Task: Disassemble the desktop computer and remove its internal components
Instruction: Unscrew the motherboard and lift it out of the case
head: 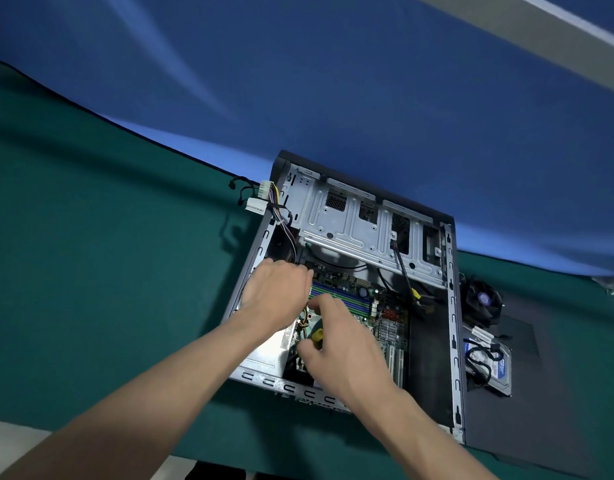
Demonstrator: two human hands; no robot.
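The computer lies open on its side on the green table, showing a silver drive cage, a green motherboard and loose cables spilling over its left wall. The left hand reaches inside with curled fingers; whether it holds anything I cannot tell. The right hand grips a yellow-handled screwdriver over the board.

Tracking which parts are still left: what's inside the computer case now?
Inside the computer case: the motherboard, cables and an empty drive cage. The left hand and right hand cover the board's near-left part.
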